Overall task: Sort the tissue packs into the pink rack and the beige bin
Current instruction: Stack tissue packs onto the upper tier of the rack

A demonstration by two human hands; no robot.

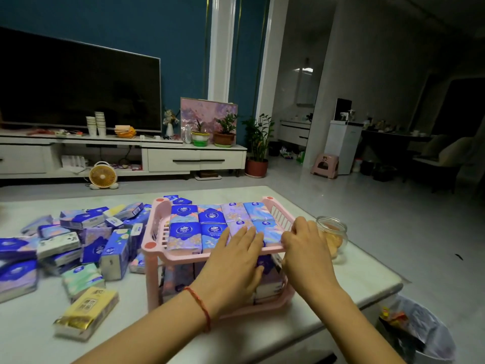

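Note:
A pink two-tier rack (154, 245) stands on the white table. Its top shelf holds two rows of blue and purple tissue packs (183, 227), and more packs fill the lower shelf (178, 279). My left hand (233, 261) lies flat, fingers spread, on the front packs of the top shelf. My right hand (301, 240) curls over the rack's front right corner and the rightmost pack. A loose heap of tissue packs (78, 240) lies left of the rack, with a yellow pack (86, 313) nearest me. No beige bin is in view.
A glass jar (332, 233) stands just right of the rack, behind my right hand. The table edge (378, 292) runs close on the right, with a lined waste bin (420, 332) on the floor below. A TV console stands beyond the table.

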